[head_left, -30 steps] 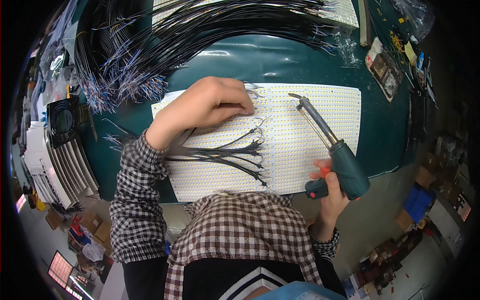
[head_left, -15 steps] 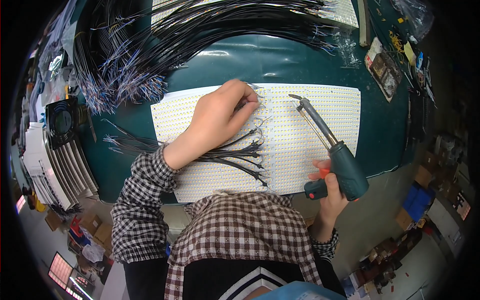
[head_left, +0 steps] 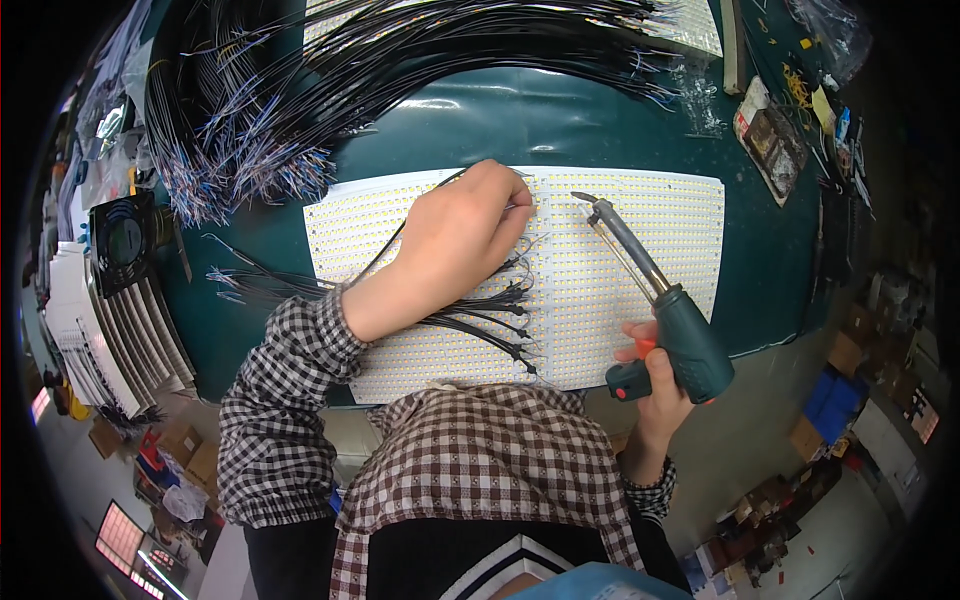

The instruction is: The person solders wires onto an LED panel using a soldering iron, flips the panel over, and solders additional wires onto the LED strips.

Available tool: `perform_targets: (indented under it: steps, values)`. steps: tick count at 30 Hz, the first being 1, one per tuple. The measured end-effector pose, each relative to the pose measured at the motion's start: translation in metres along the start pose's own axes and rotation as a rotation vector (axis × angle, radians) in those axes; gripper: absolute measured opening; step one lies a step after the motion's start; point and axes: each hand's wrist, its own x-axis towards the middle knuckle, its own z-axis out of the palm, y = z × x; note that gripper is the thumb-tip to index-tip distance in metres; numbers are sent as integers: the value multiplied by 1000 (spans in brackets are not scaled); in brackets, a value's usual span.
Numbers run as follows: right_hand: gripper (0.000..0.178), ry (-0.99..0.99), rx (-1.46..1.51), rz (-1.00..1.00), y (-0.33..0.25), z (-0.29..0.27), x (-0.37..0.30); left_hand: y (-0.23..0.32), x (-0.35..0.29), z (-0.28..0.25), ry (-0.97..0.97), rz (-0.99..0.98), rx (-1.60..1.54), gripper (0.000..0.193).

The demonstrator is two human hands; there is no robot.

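My left hand (head_left: 463, 222) is closed in a pinch above the white LED panel (head_left: 640, 230), near its upper middle. A black cable (head_left: 395, 240) loops out beside it and passes under my wrist; the pinched wire end is mostly hidden by the fingers. Below that hand, several black cables (head_left: 470, 300) lie across the panel, their thin wire ends along its middle seam. My right hand (head_left: 662, 395) grips a dark green soldering gun (head_left: 692, 345) by the handle, at the panel's lower right. The gun's tip points up and left, a short way right of my left fingers.
Large bundles of black cables (head_left: 250, 110) with stripped coloured ends cover the far left of the green table (head_left: 480, 115). Another LED panel (head_left: 690, 25) lies at the back. A dirty solder tray (head_left: 772, 150) sits at the far right, and stacked white panels (head_left: 125, 335) stand on the left.
My left hand has shifted slightly right, and a black cable now shows arching beside it. The soldering gun has moved a little left in my right hand.
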Motion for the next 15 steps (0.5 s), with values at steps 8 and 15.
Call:
perform_targets:
  steps: [8, 15]
  values:
    - [34, -55, -7, 15, 2, -3, -3, -1, -2, 2, -17, 34, 38, 11]
    - [21, -53, -115, 65, -3, 1, -7, -2, -2, 1, -19, 39, 23, 11]
